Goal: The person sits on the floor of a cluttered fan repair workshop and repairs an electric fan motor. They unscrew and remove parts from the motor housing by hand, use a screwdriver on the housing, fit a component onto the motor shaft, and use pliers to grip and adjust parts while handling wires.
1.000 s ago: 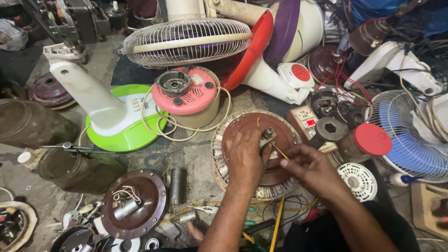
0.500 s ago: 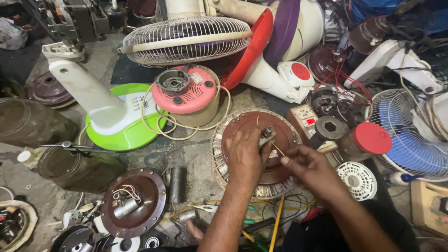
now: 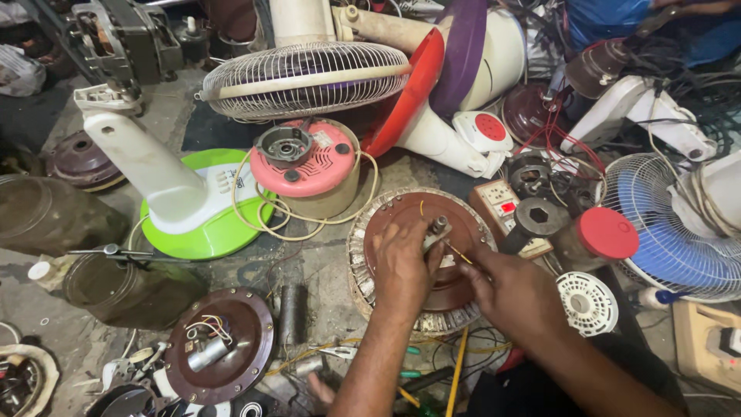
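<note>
Barely shifted, left hand [image 3: 403, 266] gripping motor shaft [image 3: 438, 228], right hand [image 3: 505, 287] pinching yellow wire [image 3: 460, 253]

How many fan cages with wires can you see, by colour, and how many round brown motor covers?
White wire fan cage lying flat: 1
Blue-and-white wire fan cage: 1
Round brown metal motor covers: 2, one under both hands, one with loose wires
Total: 4

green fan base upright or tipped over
Upright: the green fan base sits flat on the floor, its white neck rising at a lean, with no fan head on top.
</note>
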`<state>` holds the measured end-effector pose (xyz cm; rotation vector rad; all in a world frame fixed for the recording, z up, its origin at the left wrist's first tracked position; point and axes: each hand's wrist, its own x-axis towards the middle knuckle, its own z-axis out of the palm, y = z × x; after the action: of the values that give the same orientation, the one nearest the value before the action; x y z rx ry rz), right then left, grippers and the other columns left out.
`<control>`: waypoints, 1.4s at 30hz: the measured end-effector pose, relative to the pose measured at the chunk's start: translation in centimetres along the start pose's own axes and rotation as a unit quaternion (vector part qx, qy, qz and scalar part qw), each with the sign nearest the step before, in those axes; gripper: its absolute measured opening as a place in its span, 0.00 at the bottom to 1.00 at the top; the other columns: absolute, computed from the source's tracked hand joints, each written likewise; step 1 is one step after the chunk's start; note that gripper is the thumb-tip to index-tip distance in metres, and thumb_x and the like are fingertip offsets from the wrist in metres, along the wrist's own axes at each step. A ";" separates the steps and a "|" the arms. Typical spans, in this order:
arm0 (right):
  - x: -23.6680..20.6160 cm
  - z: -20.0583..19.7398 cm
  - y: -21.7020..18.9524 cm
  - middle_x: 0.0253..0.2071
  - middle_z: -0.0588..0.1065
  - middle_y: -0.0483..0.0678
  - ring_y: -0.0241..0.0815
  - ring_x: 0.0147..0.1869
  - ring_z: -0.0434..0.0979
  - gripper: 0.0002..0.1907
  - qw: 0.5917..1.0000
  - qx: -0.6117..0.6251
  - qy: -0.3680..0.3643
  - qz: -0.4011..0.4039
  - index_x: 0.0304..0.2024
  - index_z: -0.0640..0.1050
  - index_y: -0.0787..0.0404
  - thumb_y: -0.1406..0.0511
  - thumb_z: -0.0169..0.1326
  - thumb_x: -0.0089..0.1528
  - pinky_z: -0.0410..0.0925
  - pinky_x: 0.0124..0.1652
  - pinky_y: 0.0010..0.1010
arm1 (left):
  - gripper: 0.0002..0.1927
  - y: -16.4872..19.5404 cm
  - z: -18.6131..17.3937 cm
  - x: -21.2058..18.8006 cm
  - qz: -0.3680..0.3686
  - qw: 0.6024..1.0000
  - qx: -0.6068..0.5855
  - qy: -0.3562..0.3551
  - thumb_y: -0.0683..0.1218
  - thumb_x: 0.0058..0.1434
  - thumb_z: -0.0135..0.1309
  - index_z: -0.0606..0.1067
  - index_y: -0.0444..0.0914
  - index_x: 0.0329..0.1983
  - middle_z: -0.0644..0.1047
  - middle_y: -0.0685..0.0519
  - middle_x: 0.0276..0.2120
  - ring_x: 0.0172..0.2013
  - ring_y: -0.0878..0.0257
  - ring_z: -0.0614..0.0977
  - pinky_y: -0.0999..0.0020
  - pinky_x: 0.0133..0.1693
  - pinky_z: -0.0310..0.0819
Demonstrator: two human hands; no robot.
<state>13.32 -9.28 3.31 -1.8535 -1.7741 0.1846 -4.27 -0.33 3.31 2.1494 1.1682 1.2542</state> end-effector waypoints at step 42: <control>1.7 -1.8 0.0 0.29 0.77 0.48 0.37 0.28 0.76 0.13 0.954 0.175 -0.146 0.194 0.50 0.78 0.58 0.61 0.57 0.64 0.66 0.28 0.27 | 0.16 0.2 0.2 -0.6 0.030 0.998 -0.012 0.046 0.43 0.55 0.63 0.77 0.40 0.47 0.80 0.48 0.39 0.43 0.48 0.78 0.49 0.48 0.65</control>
<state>14.40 -8.25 5.29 -1.9545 -1.4122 0.9037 -4.15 -0.92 3.03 2.1452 1.1270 1.3996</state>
